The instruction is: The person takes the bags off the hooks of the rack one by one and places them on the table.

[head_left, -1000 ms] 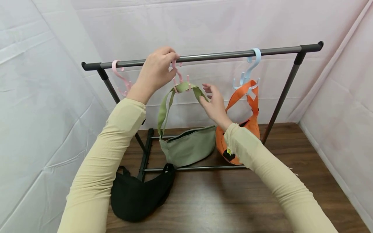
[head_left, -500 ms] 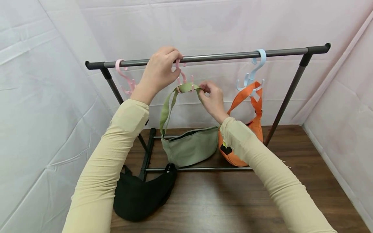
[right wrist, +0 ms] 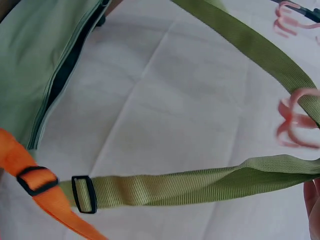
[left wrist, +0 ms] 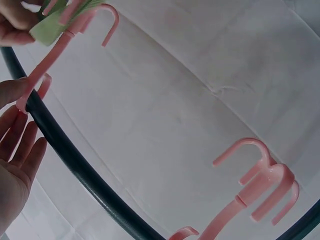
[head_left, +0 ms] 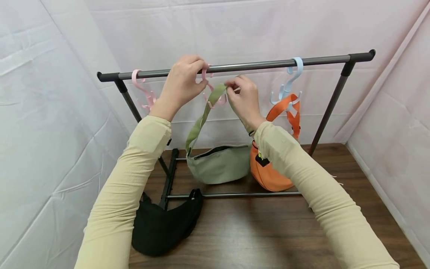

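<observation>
My left hand (head_left: 184,81) grips the top curve of a pink hook (head_left: 204,74) at the rail; in the left wrist view its thumb and fingers pinch that curve (left wrist: 31,89). With my right hand (head_left: 244,98) I pinch the green strap (head_left: 215,96) of a sage-green bag (head_left: 220,164), just right of the hook's lower prongs. The strap rises past those prongs, and the bag hangs below with its zip partly open. In the right wrist view the strap's black slider (right wrist: 84,194) shows, and only a sliver of my fingers (right wrist: 313,205) appears at the right edge.
The dark rail (head_left: 248,66) spans the rack. Another pink hook (head_left: 142,87) hangs at its left. On the right, a blue hook (head_left: 288,80) bears an orange bag (head_left: 268,177). A black bag (head_left: 164,228) lies on the wooden floor (head_left: 242,231) by the rack's foot.
My right hand has closed on the green strap and raised it; the strap has come up off part of the prongs and the green bag has risen slightly. My left hand stays on the hook.
</observation>
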